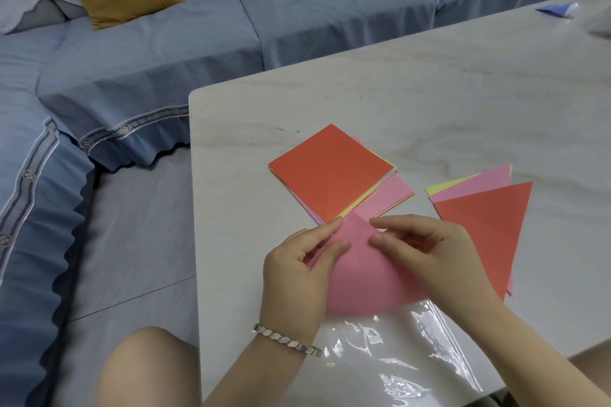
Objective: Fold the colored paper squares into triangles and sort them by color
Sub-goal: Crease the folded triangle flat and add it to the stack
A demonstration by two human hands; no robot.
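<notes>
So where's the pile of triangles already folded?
In the head view, the folded triangles lie on the table at the right, just beyond the right hand, with the stack of unfolded squares to their left.

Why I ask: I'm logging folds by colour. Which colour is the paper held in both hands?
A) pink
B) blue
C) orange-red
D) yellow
A: the left hand and right hand pinch a pink sheet near its top corner, and the orange-red square lies on the table beyond them.
</notes>
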